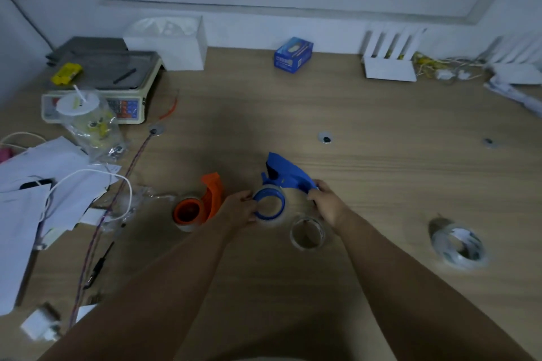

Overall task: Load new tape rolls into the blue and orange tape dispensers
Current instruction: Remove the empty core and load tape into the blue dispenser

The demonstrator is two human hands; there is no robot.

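Observation:
The blue tape dispenser (286, 173) lies on the wooden table (381, 114) near the middle. A clear tape roll sits around its blue hub ring (269, 204). My left hand (241, 209) grips that roll from the left side. My right hand (326, 203) holds the dispenser's handle end at the right. The orange tape dispenser (202, 204) stands to the left with a clear roll on its hub, untouched. An empty clear tape core (307, 232) lies just below my right hand. Another clear tape roll (458, 244) lies on the table at the right.
Papers and white cables (44, 193) cover the left edge. A weighing scale (102, 88), a bagged drink cup (85, 117), a blue box (293, 54) and white boxes (390, 64) stand toward the back. A purple cord (117, 193) runs down the left.

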